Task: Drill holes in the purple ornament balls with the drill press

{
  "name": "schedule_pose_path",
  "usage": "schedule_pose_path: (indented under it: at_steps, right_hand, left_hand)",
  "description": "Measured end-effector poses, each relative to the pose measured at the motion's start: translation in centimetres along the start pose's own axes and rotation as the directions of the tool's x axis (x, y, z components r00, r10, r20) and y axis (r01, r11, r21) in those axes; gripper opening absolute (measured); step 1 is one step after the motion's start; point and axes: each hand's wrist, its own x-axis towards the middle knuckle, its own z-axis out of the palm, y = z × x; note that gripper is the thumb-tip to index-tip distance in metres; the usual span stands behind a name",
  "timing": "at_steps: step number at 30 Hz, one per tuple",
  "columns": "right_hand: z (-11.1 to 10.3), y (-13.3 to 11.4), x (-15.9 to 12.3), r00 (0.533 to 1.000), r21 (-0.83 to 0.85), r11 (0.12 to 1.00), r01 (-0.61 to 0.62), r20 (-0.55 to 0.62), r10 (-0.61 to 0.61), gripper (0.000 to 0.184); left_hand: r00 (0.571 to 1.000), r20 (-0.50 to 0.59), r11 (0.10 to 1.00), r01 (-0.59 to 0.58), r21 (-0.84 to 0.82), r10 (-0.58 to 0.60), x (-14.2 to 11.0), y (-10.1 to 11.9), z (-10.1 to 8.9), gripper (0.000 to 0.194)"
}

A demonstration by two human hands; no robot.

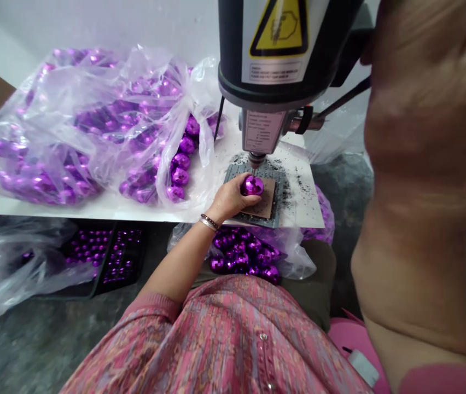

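Left hand (228,200) curls closed around a glossy purple spherical ornament (252,186), held over a brown square card pad (266,198) beneath the metal drill chuck (256,160). Right hand (425,93) is raised beside the camera; its grip cannot be determined.

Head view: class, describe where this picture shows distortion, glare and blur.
In the head view, the wide lens swells the near raised arm at right, which looks soft and hides that side; glare sparks on the mirrored purple ball in the right hand and along the clear plastic bag; the lighting is even, with faint shadows.
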Motion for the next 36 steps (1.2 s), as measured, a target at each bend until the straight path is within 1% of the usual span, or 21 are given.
schedule_pose_path:
  at_steps: [1,2,4,6,8,10,11,12,13,16,18,21,23,24,31,36]
  right_hand:
    - [-0.1,-0.2,-1.1,0.998,-0.046,0.997,0.054,-0.031,-0.055,0.07]
    - [-0.1,-0.3,-2.3,0.991,-0.104,0.987,0.119,-0.051,-0.125,0.067]
    - [-0.2,-0.3,-4.3,0.962,-0.212,0.943,0.254,-0.045,-0.27,0.048]
    - [-0.1,0.0,-5.8,0.918,-0.272,0.888,0.37,-0.042,-0.395,0.026]
    - [0.3,0.5,-6.6,0.873,-0.286,0.849,0.445,-0.075,-0.483,0.013]
    - [0.8,1.0,-7.1,0.837,-0.315,0.815,0.486,-0.101,-0.538,0.01]
    - [1.0,1.2,-7.3,0.831,-0.324,0.81,0.489,-0.11,-0.545,0.011]
    - [1.3,1.4,-7.4,0.836,-0.325,0.816,0.479,-0.114,-0.536,0.014]
    - [1.5,1.5,-7.6,0.851,-0.317,0.831,0.457,-0.114,-0.512,0.017]
    - [2.0,1.8,-8.4,0.905,-0.269,0.89,0.368,-0.116,-0.409,0.029]
    - [2.4,2.0,-9.0,0.927,-0.259,0.914,0.311,-0.13,-0.352,0.035]
    - [3.2,2.6,-10.0,0.955,-0.192,0.964,0.185,-0.197,-0.223,0.043]
    - [3.8,3.0,-10.4,0.954,-0.139,0.981,0.136,-0.25,-0.167,0.046]
    - [4.1,3.2,-10.5,0.948,-0.119,0.984,0.132,-0.275,-0.16,0.046]
    - [6.0,3.5,-10.8,0.888,-0.065,0.971,0.232,-0.392,-0.239,0.033]
    - [7.2,3.8,-11.6,0.868,-0.035,0.956,0.29,-0.41,-0.279,0.034]
  left_hand:
    - [1.0,-0.004,1.0,-0.001,0.003,0.002,0.0,-0.1,0.1,0.071]
    - [1.0,-0.008,1.0,-0.003,0.008,0.003,0.0,-0.2,0.1,0.071]
    - [1.0,-0.014,1.0,-0.002,0.023,0.003,0.1,-0.4,0.3,0.072]
    - [1.0,-0.014,0.999,-0.001,0.036,0.001,0.1,-0.5,0.3,0.073]
    - [1.0,-0.009,0.999,-0.002,0.044,0.002,0.1,-0.5,0.3,0.074]
    - [1.0,-0.006,0.999,-0.005,0.046,0.006,0.1,-0.4,0.3,0.074]
    - [1.0,-0.007,0.999,-0.007,0.046,0.008,0.0,-0.4,0.3,0.073]
    - [1.0,-0.009,0.999,-0.008,0.045,0.009,0.0,-0.3,0.2,0.072]
    - [1.0,-0.011,0.999,-0.009,0.042,0.01,-0.1,-0.3,0.2,0.071]
    - [1.0,-0.018,1.0,-0.016,0.02,0.017,-0.1,-0.5,0.3,0.07]
    - [0.999,-0.028,1.0,-0.019,0.003,0.019,-0.1,-0.7,0.4,0.071]
    - [0.999,-0.039,1.0,-0.012,-0.011,0.011,0.0,-0.8,0.7,0.07]
    - [0.999,-0.036,1.0,-0.006,-0.009,0.006,0.0,-0.8,0.8,0.069]
    - [0.999,-0.032,1.0,-0.004,-0.005,0.004,-0.1,-0.8,0.8,0.068]
    - [0.999,-0.036,1.0,0.001,-0.013,-0.002,-0.3,-0.5,0.8,0.069]
    - [0.999,-0.045,1.0,-0.023,-0.018,0.022,-0.3,-0.8,1.0,0.062]
